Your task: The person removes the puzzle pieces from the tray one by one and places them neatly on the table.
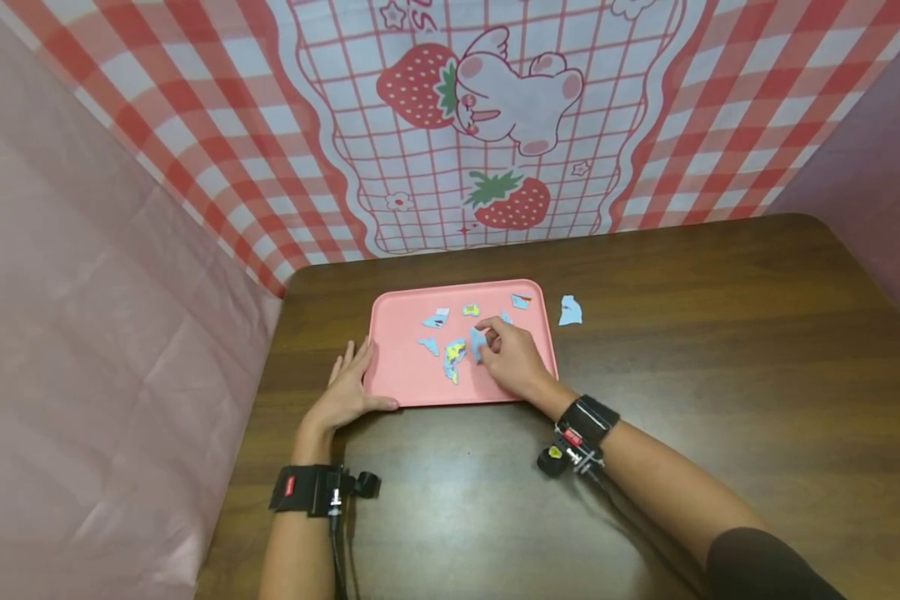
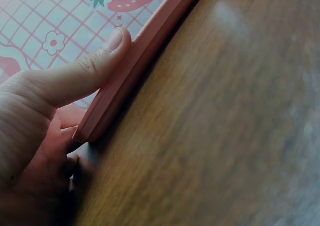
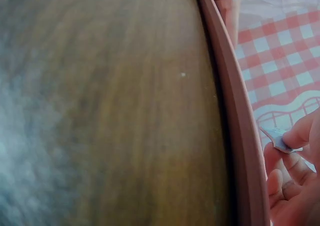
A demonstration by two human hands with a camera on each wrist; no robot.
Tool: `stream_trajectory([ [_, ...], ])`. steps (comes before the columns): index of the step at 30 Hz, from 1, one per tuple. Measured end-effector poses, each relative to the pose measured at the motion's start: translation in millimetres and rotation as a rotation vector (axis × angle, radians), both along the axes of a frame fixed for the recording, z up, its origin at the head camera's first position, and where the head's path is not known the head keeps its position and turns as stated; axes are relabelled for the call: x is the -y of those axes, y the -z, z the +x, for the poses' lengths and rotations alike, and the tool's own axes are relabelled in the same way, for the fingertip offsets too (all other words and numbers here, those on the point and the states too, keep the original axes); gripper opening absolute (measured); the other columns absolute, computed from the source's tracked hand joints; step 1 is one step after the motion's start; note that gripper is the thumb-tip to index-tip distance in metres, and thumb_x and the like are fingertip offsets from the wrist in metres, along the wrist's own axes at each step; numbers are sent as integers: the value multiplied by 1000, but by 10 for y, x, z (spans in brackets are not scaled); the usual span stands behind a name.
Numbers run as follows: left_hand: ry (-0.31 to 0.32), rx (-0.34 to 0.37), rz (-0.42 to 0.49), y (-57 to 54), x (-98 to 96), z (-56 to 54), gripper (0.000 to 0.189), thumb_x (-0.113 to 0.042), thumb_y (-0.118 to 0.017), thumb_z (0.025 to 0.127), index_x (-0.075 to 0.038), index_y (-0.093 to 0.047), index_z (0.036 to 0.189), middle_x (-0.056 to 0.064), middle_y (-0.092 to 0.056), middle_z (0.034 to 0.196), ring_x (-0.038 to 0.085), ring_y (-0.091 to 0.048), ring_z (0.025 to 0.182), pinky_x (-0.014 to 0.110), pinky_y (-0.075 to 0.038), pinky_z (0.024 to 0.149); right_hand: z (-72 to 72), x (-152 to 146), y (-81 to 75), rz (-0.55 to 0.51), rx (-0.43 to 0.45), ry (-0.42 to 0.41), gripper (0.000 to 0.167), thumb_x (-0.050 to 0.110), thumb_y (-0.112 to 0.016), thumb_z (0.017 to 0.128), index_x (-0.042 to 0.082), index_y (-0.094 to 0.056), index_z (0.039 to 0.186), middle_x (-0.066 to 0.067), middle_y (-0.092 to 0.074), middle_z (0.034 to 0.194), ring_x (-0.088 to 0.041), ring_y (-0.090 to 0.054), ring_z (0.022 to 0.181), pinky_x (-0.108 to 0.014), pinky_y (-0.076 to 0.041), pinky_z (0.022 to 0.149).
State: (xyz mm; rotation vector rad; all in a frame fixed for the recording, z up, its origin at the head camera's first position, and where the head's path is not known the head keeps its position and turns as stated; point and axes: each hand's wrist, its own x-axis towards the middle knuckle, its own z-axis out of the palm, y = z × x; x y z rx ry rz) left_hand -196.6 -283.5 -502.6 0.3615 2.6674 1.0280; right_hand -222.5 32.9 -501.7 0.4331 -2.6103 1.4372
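In the head view a pink tray (image 1: 412, 392) lies on the table. My left hand (image 1: 345, 392) rests at its near-left corner, thumb along the front rim and fingers spread by the left side; the left wrist view shows the thumb (image 2: 85, 73) on the rim. Over the right half of the tray, my right hand (image 1: 516, 358) pinches a light blue, irregular puzzle piece (image 1: 477, 343) between thumb and fingertips. The right wrist view shows this piece (image 3: 278, 138) tilted. Just left of it lies a joined blue-and-yellow cluster of pieces (image 1: 453, 357).
Several loose pieces lie in the tray, among them a yellow one (image 1: 471, 310) and a blue one with red (image 1: 521, 301). Another blue piece (image 1: 570, 311) is on the wooden table (image 1: 682, 333) right of the tray. A strawberry-print cloth (image 1: 495, 100) hangs behind.
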Motion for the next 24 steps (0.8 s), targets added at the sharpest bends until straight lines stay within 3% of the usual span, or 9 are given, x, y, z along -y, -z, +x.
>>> stream_trajectory([
  [9,2,-3,1,-9,3,7,124,-45,-89,74,0,-13,160,15,-7,168,34,11,153,51,10,120,-34,-127,-100,-158,55,32,26,-2,-69,86,-1,-69,112,-8,-67,84,-18,-70,69,-27,-52,67],
  [24,15,-10,-18,10,2,2,123,-47,-87,75,0,-12,160,15,-6,168,34,11,153,52,9,120,-150,-395,-161,-147,53,109,26,-3,-68,86,-4,-71,112,-13,-67,87,-16,-66,73,-22,-49,64],
])
